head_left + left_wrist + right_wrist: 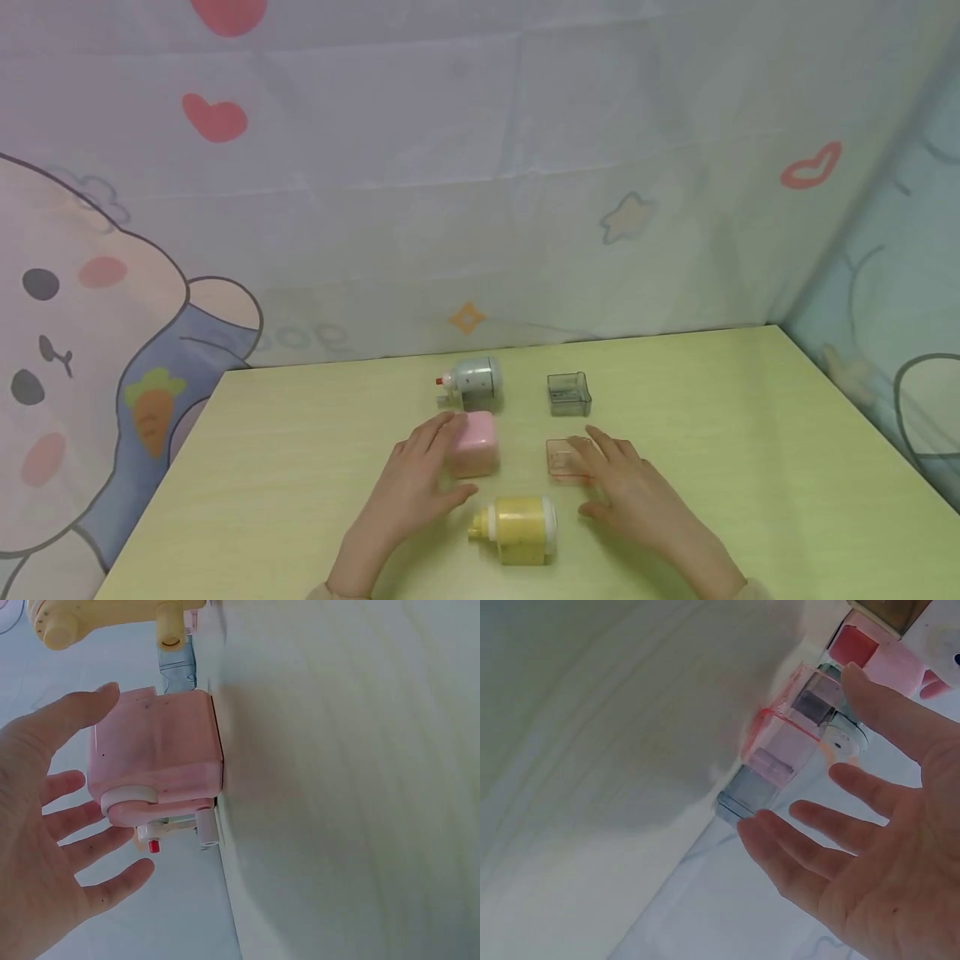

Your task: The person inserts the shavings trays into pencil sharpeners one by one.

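Note:
A pink sharpener-like body (477, 443) with a white ring and a crank-like part on its end stands beside my left hand (414, 487). In the left wrist view the fingers spread loosely around this pink body (161, 742); whether they touch it I cannot tell. My right hand (637, 492) hovers with relaxed fingers over a clear, pink-edged little drawer (562, 461). From the right wrist, that drawer (784, 742) shows just past the fingertips, with nothing gripped. Between the wrists lies a yellow sharpener-like body (521, 529) with a white end.
Behind the pink body is a grey one (476, 379) with a red-tipped knob. A clear grey drawer (570, 395) sits to its right. The pale wooden tabletop (300, 467) ends at a printed cloth backdrop (390, 250), with another cloth along the right side.

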{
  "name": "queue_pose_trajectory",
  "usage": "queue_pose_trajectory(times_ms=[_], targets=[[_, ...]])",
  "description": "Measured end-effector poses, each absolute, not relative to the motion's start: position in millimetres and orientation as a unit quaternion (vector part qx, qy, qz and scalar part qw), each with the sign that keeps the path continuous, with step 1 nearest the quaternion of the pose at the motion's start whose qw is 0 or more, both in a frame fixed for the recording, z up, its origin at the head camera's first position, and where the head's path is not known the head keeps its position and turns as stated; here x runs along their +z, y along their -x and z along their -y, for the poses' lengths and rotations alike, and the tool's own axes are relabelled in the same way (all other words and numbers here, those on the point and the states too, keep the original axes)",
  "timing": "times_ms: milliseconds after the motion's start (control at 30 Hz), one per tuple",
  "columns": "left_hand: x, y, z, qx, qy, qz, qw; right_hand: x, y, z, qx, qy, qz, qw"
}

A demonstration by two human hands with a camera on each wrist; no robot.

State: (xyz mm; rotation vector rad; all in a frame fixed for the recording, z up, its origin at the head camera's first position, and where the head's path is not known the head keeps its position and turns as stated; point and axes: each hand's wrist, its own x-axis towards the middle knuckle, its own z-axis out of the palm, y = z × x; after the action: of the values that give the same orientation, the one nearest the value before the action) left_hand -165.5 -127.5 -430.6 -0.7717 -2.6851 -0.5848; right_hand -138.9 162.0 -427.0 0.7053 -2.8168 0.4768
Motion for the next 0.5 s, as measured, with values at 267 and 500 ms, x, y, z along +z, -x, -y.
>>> queue_pose_trajectory(times_ms=[267,500], targets=[[-436,177,125,-0.212,0.265,0.927,0.16,-430,142,-163,0.164,-0.235,0.954,0.086],[-442,187,123,-0.276,0.268,0.913,0.134,-434,146,-165,0.161,-0.241,0.952,0.102]])
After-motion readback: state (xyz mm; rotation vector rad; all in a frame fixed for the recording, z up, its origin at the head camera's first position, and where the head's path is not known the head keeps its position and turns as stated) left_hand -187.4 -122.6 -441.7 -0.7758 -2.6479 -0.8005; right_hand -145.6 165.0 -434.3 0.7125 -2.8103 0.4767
